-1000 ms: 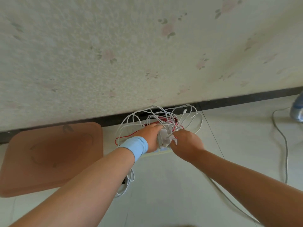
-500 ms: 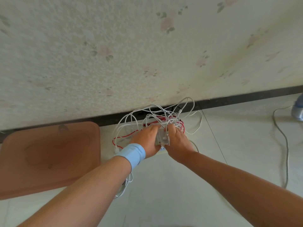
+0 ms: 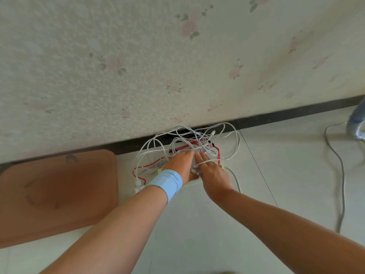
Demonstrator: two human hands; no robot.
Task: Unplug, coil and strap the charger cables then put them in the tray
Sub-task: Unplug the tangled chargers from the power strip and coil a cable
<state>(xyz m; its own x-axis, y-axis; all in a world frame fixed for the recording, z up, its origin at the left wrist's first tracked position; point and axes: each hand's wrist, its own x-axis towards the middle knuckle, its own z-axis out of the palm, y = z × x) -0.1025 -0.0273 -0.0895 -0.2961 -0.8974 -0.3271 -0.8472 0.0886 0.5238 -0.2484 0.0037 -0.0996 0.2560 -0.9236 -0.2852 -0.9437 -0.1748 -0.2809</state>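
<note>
A tangle of white charger cables [image 3: 189, 141] and one red cable [image 3: 152, 165] lies on the floor against the wall's dark skirting. Under it sits a pale power strip [image 3: 222, 167], mostly hidden by my hands. My left hand [image 3: 180, 165], with a light blue wristband, rests on the strip's left part, its fingers pointing into the tangle. My right hand [image 3: 212, 173] lies flat beside it, fingers spread, with a white cable running across its fingers. What the fingers hold underneath is hidden. The brown tray [image 3: 55, 194] lies on the floor to the left.
A floral papered wall fills the upper view. A grey cord [image 3: 342, 175] snakes over the pale floor tiles at the right, near a bluish object [image 3: 357, 123] at the edge. The strip's own white lead [image 3: 236, 180] trails off to the right of my right hand.
Both hands have moved farther onto the strip and into the cables. My right hand has gone from a closed grip on a white charger block to lying flat with fingers spread.
</note>
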